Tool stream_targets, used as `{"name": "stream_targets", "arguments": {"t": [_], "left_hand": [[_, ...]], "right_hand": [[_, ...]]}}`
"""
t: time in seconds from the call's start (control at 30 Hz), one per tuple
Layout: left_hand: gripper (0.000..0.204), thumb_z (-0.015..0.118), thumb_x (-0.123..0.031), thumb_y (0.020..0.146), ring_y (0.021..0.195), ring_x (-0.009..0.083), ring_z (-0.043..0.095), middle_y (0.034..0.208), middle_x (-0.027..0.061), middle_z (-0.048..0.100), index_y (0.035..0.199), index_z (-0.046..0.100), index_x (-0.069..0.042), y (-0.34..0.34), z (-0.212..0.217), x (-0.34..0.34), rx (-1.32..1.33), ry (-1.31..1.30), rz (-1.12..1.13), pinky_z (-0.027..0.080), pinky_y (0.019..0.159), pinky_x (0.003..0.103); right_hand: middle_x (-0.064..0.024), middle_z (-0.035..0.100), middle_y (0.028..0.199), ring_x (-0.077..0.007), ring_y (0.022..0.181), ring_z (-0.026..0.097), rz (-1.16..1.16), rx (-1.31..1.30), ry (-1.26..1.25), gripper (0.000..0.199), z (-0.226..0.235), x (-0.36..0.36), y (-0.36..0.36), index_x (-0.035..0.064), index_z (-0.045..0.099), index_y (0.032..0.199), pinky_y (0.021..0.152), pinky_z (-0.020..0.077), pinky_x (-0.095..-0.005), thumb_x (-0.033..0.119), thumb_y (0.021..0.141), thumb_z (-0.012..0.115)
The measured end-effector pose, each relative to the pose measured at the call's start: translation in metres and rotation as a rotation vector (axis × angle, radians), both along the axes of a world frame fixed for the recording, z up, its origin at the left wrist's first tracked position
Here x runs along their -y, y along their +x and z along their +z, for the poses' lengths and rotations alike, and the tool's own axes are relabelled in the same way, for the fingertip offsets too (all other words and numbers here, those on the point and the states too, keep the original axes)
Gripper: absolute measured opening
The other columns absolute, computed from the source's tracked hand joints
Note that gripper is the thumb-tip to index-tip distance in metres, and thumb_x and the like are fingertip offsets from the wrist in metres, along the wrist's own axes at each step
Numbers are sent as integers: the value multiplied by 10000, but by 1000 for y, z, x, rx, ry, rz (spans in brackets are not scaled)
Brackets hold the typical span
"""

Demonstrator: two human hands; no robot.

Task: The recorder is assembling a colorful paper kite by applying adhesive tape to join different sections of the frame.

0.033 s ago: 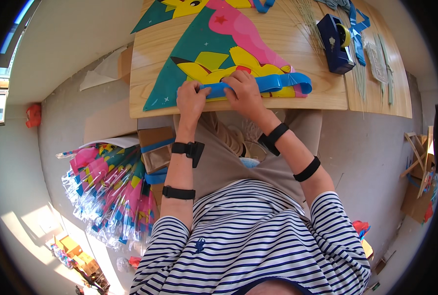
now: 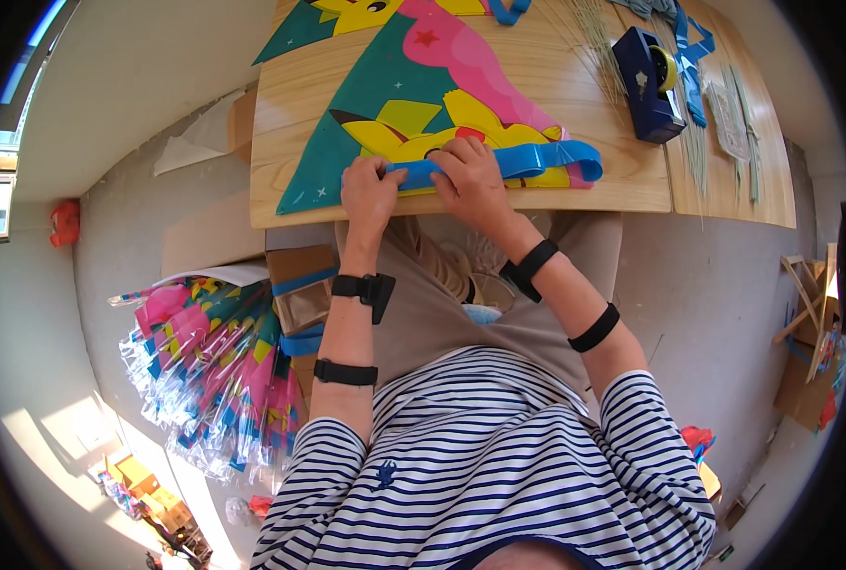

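A green, pink and yellow triangular sheet (image 2: 342,142) with a printed cartoon figure lies flat on the wooden table, its bottom edge toward me. Along that edge runs a flat blue ribbon (image 2: 520,161), looped at its right end. Close to the sheet's lower left, my left hand (image 2: 370,195) is closed with thumb and fingers pinching the ribbon. My right hand (image 2: 472,180), a little to the right, has its bent fingers gripping the same ribbon. The fingertips of both hands partly hide the strip between them.
A dark blue tape dispenser (image 2: 643,85) stands at the right of the table (image 2: 622,190), near thin sticks (image 2: 695,161) and more blue ribbon. Another printed sheet (image 2: 294,33) lies behind. Left of my legs are a bundle of plastic-wrapped printed pieces (image 2: 209,351) and a cardboard box (image 2: 301,266).
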State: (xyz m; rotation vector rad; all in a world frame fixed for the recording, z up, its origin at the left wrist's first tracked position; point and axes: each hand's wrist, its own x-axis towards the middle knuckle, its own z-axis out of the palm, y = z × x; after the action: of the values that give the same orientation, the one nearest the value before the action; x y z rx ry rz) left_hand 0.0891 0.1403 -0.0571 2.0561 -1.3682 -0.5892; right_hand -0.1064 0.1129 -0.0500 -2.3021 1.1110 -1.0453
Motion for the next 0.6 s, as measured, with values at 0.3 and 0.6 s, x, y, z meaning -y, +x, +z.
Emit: {"name": "stream_targets", "arguments": {"t": [0.3, 0.6], "left_hand": [[257, 859, -239, 759, 928, 343, 619, 931, 103, 672, 813, 696, -48, -3, -5, 1, 60, -14, 18, 490, 808, 477], [246, 862, -234, 758, 935, 352, 616, 945, 102, 660, 820, 695, -65, -9, -7, 0, 125, -32, 32, 482, 802, 495]], "right_hand": [[-154, 530, 1505, -304, 1469, 431, 54, -354, -198, 678, -2, -28, -2, 10, 596, 1406, 1259, 261, -537, 293, 823, 796], [-174, 450, 1603, -329, 1532, 360, 112, -374, -113, 812, -18, -35, -9, -6, 534, 1478, 1266, 239, -540, 411, 833, 796]]}}
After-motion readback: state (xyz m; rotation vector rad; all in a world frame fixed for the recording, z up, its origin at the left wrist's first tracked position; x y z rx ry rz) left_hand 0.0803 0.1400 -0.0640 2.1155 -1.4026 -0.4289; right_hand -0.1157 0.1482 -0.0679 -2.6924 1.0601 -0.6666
